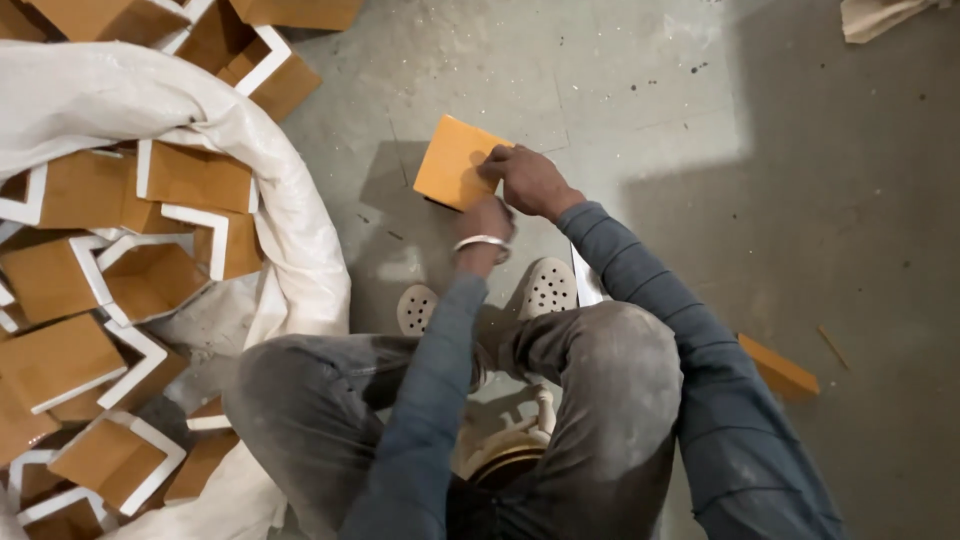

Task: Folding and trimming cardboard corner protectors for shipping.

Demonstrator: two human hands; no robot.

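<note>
**Both hands on a flat orange panel**

Seated person, left hand (pixel 487 218) and right hand (pixel 527 180) both closed on a square, smooth orange panel (pixel 455 162) — held tilted above the dusty grey concrete floor (pixel 640 100). Left: white woven sack (pixel 150 100) heaped with similar orange pieces edged in white (pixel 190 175). Perforated pale shoes (pixel 548 288) below the hands — a loose orange piece (pixel 780 370) lies right.

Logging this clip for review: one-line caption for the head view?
Seated person's left hand and right hand hold an orange square piece over the concrete floor, beside a white sack of similar pieces.
</note>
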